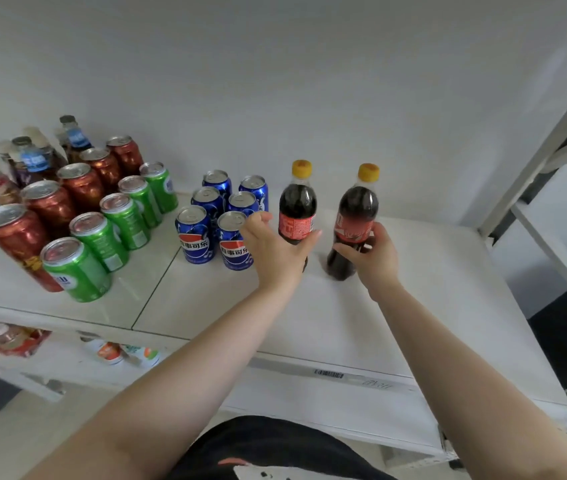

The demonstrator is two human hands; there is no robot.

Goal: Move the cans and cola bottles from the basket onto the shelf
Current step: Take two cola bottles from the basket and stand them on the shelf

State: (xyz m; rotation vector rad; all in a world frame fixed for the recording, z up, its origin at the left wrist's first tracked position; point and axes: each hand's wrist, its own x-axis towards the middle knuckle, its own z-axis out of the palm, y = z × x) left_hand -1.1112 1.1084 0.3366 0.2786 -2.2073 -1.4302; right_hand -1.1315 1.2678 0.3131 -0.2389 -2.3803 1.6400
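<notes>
Gripping cola bottles (297, 209), both hands (276, 249).

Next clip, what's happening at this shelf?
A person is stocking drinks on a white shelf. Each hand grips one upright cola bottle with a yellow cap: the left hand holds the left bottle, the right hand the right bottle. Both bottles appear to stand on the shelf, just right of the blue cans. Green cans and red cans stand in rows further left. No basket is in view.

A shop: a white metal shelf (361, 334) stocked with rows of drink cans (102, 216), barcode label (328, 374) on its edge.
</notes>
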